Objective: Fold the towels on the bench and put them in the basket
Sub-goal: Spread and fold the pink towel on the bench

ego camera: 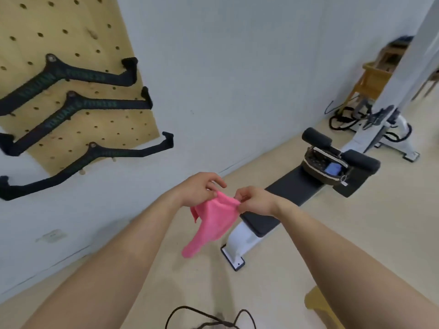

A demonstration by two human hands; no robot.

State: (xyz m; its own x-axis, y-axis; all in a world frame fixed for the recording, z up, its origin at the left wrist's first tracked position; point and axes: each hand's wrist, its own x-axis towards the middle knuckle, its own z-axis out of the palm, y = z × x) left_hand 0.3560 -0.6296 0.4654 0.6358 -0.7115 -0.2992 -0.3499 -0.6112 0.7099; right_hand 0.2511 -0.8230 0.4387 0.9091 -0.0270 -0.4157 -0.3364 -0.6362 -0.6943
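A pink towel (211,222) hangs in the air in front of me, above the near end of the black padded bench (292,188). My left hand (198,189) pinches its top edge on the left. My right hand (255,200) pinches the top edge on the right, close beside the left. The towel droops down to a point below my hands. At the bench's far end stands a dark fabric basket (320,162) with a folded blue towel (332,168) inside.
A wooden pegboard (71,32) with black fitness handles hangs on the wall at left. A white exercise machine (389,129) with cables stands beyond the bench. Wooden furniture sits at far right. A yellow object (318,302) lies near my right forearm.
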